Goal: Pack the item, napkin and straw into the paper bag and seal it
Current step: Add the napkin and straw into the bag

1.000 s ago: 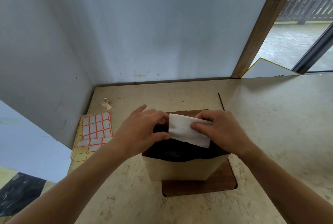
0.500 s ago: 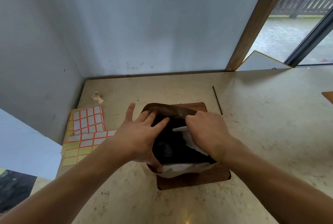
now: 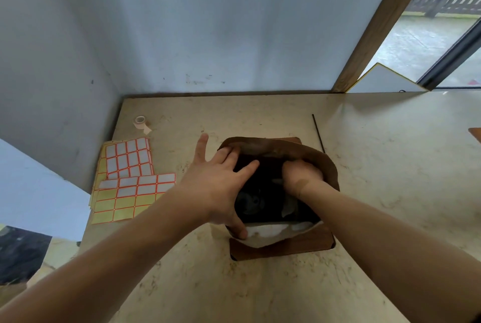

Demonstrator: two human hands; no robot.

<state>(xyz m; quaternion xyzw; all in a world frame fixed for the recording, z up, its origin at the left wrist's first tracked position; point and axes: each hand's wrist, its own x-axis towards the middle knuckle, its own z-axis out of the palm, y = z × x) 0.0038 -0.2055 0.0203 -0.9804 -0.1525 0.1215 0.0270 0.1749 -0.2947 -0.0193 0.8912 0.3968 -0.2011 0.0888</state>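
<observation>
A brown paper bag (image 3: 321, 160) stands open on a dark wooden board (image 3: 286, 248) at the table's middle. Its near inner wall shows white. A dark item (image 3: 250, 200) lies at the bottom of the bag. My left hand (image 3: 218, 182) spreads the bag's left side, thumb hooked on the near rim and fingers over the far rim. My right hand (image 3: 299, 174) reaches down into the bag, fingers curled on the white napkin (image 3: 289, 208), which shows beneath my wrist. A thin black straw (image 3: 318, 132) lies on the table behind the bag to the right.
Sheets of orange-edged stickers (image 3: 130, 166) lie left of the bag, with a small tape roll (image 3: 140, 121) behind them. Grey walls close off the back and left. A wooden post (image 3: 377, 23) stands at the back right.
My right hand has pushed the napkin from above the bag's mouth down inside it. My left hand has shifted to spread the rim wider. The camera now looks more steeply into the bag.
</observation>
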